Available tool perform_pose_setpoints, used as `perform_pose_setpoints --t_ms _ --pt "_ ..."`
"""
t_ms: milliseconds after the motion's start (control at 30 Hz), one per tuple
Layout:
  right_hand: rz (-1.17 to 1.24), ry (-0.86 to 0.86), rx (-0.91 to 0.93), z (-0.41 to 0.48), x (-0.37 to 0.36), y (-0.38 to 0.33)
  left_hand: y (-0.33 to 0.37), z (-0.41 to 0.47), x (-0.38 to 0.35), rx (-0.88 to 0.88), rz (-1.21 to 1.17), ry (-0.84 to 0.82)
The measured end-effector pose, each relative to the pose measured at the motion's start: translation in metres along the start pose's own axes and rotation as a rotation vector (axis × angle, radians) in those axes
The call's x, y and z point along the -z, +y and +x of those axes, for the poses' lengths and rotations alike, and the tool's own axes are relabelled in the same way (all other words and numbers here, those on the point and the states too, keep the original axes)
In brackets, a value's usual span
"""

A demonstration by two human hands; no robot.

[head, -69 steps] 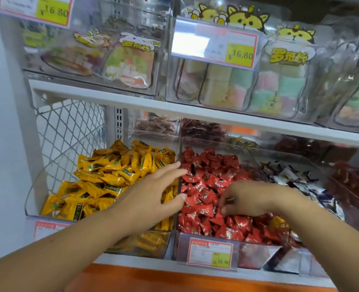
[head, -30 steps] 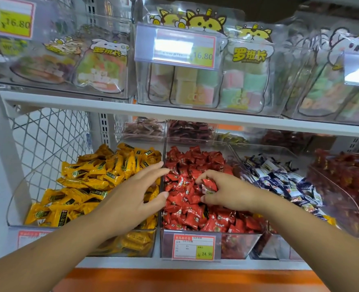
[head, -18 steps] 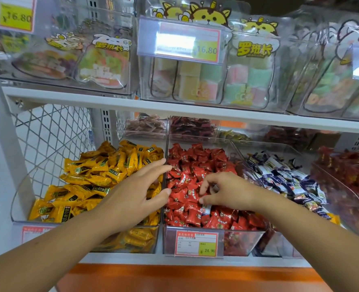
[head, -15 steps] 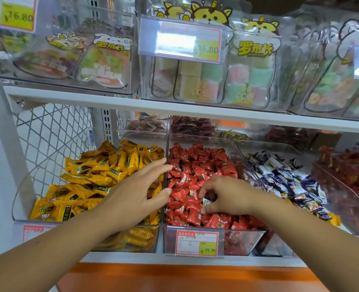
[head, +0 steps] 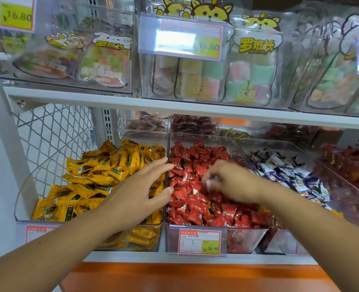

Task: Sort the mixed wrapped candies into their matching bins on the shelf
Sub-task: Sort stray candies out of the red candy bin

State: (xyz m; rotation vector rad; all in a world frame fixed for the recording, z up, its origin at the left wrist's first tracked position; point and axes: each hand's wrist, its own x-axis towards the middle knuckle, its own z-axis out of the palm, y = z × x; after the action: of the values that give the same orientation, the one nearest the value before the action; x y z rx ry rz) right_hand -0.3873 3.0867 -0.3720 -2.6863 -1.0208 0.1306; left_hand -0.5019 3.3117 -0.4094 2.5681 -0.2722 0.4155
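Both arms are bare right up to the edge of the frame; the left forearm [head: 54, 256] and the right forearm [head: 321, 224] show only smooth skin. The left hand [head: 140, 194] has slim fingers with short, plain nails; the right hand [head: 229, 182] is blurred, though its nails are probably short too.

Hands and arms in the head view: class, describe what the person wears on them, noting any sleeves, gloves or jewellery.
The left forearm and right forearm are bare as far as the frame shows; no sleeves reach into view. The left hand and right hand are ungloved, with no watch, bracelet or ring visible. The right hand is motion-blurred, so small details are uncertain.
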Motion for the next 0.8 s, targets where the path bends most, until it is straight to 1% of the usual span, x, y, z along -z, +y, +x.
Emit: perform_pose_setpoints --t_ms 33,100,133,167,233,267,300,333,367,400,433,500,567,600,700,800 --pt "0.011 0.133 -0.008 -0.002 0.014 0.004 0.000 0.000 0.000 0.003 -0.001 0.001" --pt "-0.003 0.366 -0.080 -0.005 0.044 0.021 0.000 0.000 0.000 0.010 -0.007 0.002" --pt "-0.046 0.430 -0.138 -0.007 0.057 0.033 -0.001 0.000 0.000 0.011 -0.010 0.002" --pt "-0.115 0.429 -0.209 -0.010 0.066 0.045 -0.001 0.000 0.000 0.012 -0.012 0.001" --pt "-0.310 0.304 -0.321 -0.019 0.070 0.055 -0.001 -0.001 0.000 0.014 -0.009 -0.003" --pt "-0.369 0.276 -0.308 -0.021 0.067 0.052 -0.001 -0.001 0.000 0.013 -0.005 -0.006" --pt "-0.345 0.263 -0.251 -0.022 0.064 0.042 -0.001 0.000 0.000 0.012 -0.004 -0.006" --pt "-0.253 0.222 -0.169 -0.022 0.059 0.028 -0.001 0.000 0.000 0.010 -0.008 -0.004" --pt "-0.164 0.120 -0.097 -0.022 0.053 0.011 -0.002 0.000 0.000 0.009 -0.014 -0.001" --pt "-0.103 -0.018 -0.050 -0.019 0.044 -0.003 -0.002 0.000 -0.001 0.010 -0.018 -0.001" --pt "-0.121 -0.167 -0.026 -0.015 0.034 -0.013 -0.002 0.000 -0.001 0.013 -0.020 -0.003" --pt "-0.260 -0.426 -0.050 -0.003 0.009 -0.020 -0.001 0.000 -0.001 0.017 -0.017 -0.003" --pt "-0.327 -0.551 -0.108 0.008 -0.008 -0.018 0.000 -0.001 0.000 0.018 -0.017 -0.004" --pt "-0.308 -0.567 -0.114 0.013 -0.014 -0.015 0.000 -0.001 0.000 0.018 -0.019 -0.004" --pt "-0.309 -0.542 -0.102 0.019 -0.023 -0.009 0.001 -0.001 0.001 0.023 -0.015 -0.014" --pt "-0.285 -0.438 -0.105 0.020 -0.033 -0.013 0.002 -0.002 0.002 0.032 -0.013 -0.019"
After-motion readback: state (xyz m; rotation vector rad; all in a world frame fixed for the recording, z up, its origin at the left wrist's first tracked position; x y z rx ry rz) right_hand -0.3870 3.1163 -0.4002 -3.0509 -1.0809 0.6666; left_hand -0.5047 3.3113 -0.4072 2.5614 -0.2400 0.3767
